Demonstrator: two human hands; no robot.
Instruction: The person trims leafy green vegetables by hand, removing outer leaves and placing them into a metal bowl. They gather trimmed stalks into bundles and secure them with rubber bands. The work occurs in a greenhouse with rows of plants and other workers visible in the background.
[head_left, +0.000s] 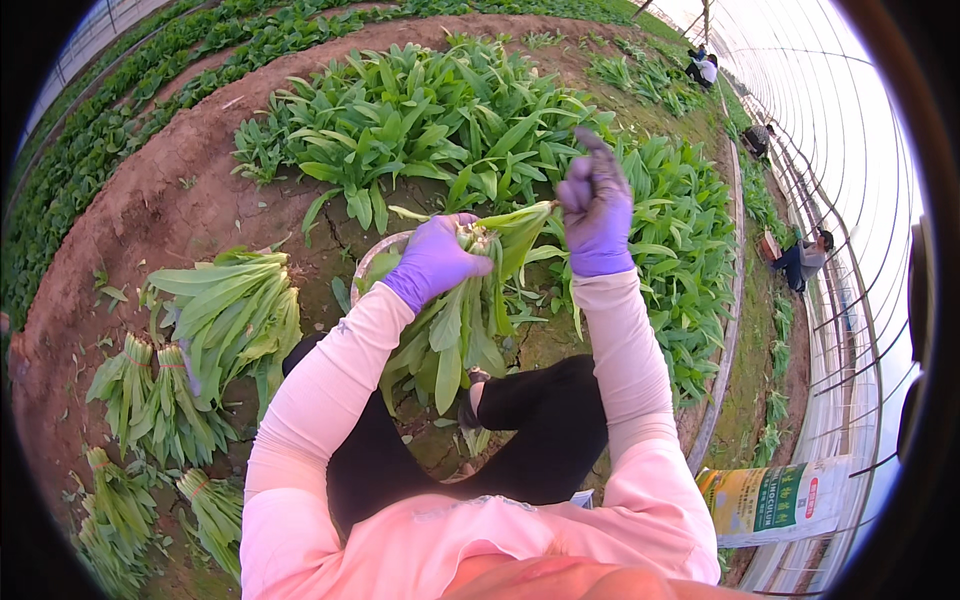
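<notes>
My left hand, in a purple glove, is closed around a bunch of long-leaved greens. The cut pale stem ends point up past its thumb, and the leaves hang over my lap. One more leafy plant slants from this bunch towards my right hand. The brown root end touches the curled fingers of that soil-stained purple glove, while one finger points up; whether the fingers grip it is hidden. Behind my left hand shows part of a round container's pale rim.
Growing leafy greens stand ahead and to the right. Loose cut greens and several banded bunches lie on the soil at left. A printed sack lies at right. A person crouches near the greenhouse wall; others are farther off.
</notes>
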